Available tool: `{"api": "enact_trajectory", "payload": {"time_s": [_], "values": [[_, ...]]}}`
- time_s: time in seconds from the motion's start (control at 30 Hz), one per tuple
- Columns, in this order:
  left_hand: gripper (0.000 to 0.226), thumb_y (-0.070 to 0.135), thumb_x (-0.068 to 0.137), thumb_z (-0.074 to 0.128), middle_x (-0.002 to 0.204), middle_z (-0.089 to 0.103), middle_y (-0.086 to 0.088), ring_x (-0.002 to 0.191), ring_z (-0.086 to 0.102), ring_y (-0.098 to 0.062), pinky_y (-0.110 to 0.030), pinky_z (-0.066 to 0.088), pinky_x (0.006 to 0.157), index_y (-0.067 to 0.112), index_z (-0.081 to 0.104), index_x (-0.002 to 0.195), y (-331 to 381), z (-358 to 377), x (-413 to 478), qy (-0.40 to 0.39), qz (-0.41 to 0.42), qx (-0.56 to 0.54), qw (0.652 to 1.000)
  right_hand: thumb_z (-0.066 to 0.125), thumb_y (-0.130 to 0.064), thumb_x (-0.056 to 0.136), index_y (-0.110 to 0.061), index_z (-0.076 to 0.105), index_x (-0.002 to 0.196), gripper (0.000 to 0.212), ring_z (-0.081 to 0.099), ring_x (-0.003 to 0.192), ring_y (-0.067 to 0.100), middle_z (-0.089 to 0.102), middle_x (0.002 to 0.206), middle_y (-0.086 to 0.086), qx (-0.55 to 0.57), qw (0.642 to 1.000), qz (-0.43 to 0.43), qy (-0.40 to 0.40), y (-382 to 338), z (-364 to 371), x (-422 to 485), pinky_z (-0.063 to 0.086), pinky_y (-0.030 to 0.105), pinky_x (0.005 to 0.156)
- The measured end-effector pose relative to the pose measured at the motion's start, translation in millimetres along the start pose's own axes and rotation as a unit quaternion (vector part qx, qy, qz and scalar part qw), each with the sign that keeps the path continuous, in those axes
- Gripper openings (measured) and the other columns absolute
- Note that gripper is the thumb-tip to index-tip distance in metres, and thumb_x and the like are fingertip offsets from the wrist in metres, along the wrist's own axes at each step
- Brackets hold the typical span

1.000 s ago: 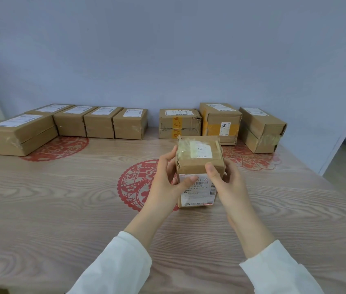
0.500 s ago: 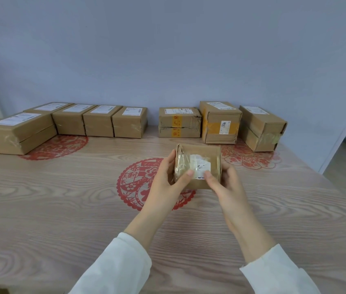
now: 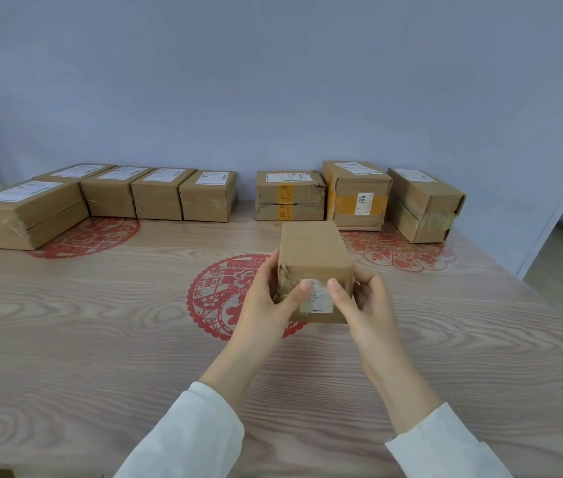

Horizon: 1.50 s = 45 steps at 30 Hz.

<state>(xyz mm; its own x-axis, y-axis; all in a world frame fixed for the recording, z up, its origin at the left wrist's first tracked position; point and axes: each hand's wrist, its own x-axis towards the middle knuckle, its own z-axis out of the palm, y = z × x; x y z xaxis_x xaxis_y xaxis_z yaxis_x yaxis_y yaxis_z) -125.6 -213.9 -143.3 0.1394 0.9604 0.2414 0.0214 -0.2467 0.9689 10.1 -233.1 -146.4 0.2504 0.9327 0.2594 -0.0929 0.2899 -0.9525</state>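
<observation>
A small brown cardboard box (image 3: 313, 248) lies on the wooden table (image 3: 66, 339) over a red paper-cut decal (image 3: 218, 294). Its plain long face points up, and a small white sticker shows on the end that faces me. My left hand (image 3: 266, 301) grips the box's left side with the thumb on that near end. My right hand (image 3: 363, 305) grips the right side, its thumb on the sticker. Both forearms wear white sleeves.
Several labelled cardboard boxes (image 3: 156, 193) line the back left of the table by the wall. Three more boxes (image 3: 357, 194) stand at the back right. Two other red decals (image 3: 90, 236) lie under them. The table's right edge borders a doorway.
The box has been tipped away from me: the big barcode label that faced me is out of sight, the taped end with the sticker now faces me, and the box lies on the table.
</observation>
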Motion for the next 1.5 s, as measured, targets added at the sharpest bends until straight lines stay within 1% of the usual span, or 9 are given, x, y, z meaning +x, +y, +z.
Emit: {"api": "enact_trajectory", "payload": {"time_s": [0.1,0.2,0.33,0.53,0.83,1.0,1.17,1.33,1.5], "values": [[0.067,0.023,0.083,0.068,0.135,0.052,0.013,0.123,0.050,-0.001,-0.027,0.045,0.103,0.028,0.035,0.141,-3,1,-3,-0.012,0.013,0.002,1.000,0.068,-0.037,0.069,-0.021,0.052,0.098,0.037,0.059,0.110,0.014,0.063,0.109,0.000,0.011,0.999,0.003,0.035,2,0,0,0.047,0.020,0.083],[0.069,0.035,0.077,0.067,0.131,0.053,0.015,0.121,0.052,-0.001,-0.027,0.046,0.101,0.028,0.036,0.138,-3,0,-3,-0.008,0.013,-0.019,1.000,0.066,-0.022,0.080,-0.020,0.052,0.096,0.022,0.060,0.102,0.008,0.063,0.104,-0.002,0.013,1.000,-0.008,0.020,4,0,0,0.049,0.016,0.080],[0.073,0.047,0.069,0.061,0.124,0.060,0.004,0.108,0.061,-0.009,-0.035,0.051,0.096,0.024,0.037,0.133,2,1,-1,0.001,-0.028,-0.088,0.996,0.067,-0.029,0.069,-0.018,0.052,0.097,0.034,0.060,0.109,0.014,0.063,0.116,0.007,0.016,1.000,-0.013,0.011,5,2,-2,0.050,0.018,0.084],[0.042,0.018,0.087,0.063,0.121,0.058,0.012,0.111,0.059,-0.011,-0.032,0.052,0.090,0.036,0.040,0.118,-6,-3,0,-0.020,-0.042,-0.122,0.991,0.068,-0.041,0.065,-0.020,0.051,0.100,0.044,0.055,0.119,0.014,0.056,0.132,0.002,0.038,0.999,0.028,0.027,3,2,-1,0.049,0.027,0.092],[0.068,0.034,0.081,0.071,0.135,0.048,0.009,0.120,0.053,-0.012,-0.023,0.055,0.080,0.041,0.029,0.135,-4,-5,2,-0.061,-0.049,-0.123,0.989,0.067,-0.010,0.083,-0.024,0.046,0.131,0.055,0.061,0.104,0.001,0.060,0.121,-0.007,0.031,0.996,0.072,-0.039,4,-12,2,0.052,0.018,0.074],[0.068,0.025,0.073,0.073,0.137,0.045,0.007,0.121,0.052,-0.015,-0.032,0.055,0.087,0.048,0.033,0.123,-7,-5,-1,-0.078,-0.067,-0.102,0.989,0.067,-0.023,0.080,-0.031,0.046,0.120,0.046,0.055,0.113,0.005,0.057,0.125,-0.008,0.025,0.997,0.066,-0.013,4,-12,1,0.049,0.023,0.084],[0.078,0.028,0.081,0.069,0.137,0.045,0.005,0.116,0.054,-0.011,-0.030,0.055,0.086,0.041,0.023,0.142,-4,-2,0,-0.046,-0.058,-0.096,0.993,0.070,-0.021,0.075,-0.029,0.045,0.127,0.058,0.061,0.100,-0.003,0.059,0.120,-0.010,0.026,0.997,0.057,-0.036,1,-11,-3,0.054,0.017,0.071],[0.078,0.035,0.071,0.068,0.133,0.048,0.007,0.116,0.055,-0.011,-0.027,0.055,0.084,0.039,0.030,0.139,-2,-4,-2,-0.068,-0.043,-0.088,0.993,0.071,-0.038,0.064,-0.039,0.049,0.117,0.057,0.057,0.111,0.003,0.058,0.123,-0.011,0.003,0.999,0.053,-0.013,0,-10,-4,0.052,0.030,0.089],[0.073,0.036,0.068,0.070,0.125,0.052,0.010,0.108,0.058,-0.006,-0.023,0.054,0.080,0.042,0.028,0.128,1,-1,0,-0.040,-0.040,-0.090,0.994,0.070,-0.026,0.079,-0.030,0.052,0.124,0.049,0.061,0.109,0.011,0.064,0.118,-0.002,-0.012,0.999,0.049,-0.009,-2,-7,-1,0.052,0.037,0.092]]}}
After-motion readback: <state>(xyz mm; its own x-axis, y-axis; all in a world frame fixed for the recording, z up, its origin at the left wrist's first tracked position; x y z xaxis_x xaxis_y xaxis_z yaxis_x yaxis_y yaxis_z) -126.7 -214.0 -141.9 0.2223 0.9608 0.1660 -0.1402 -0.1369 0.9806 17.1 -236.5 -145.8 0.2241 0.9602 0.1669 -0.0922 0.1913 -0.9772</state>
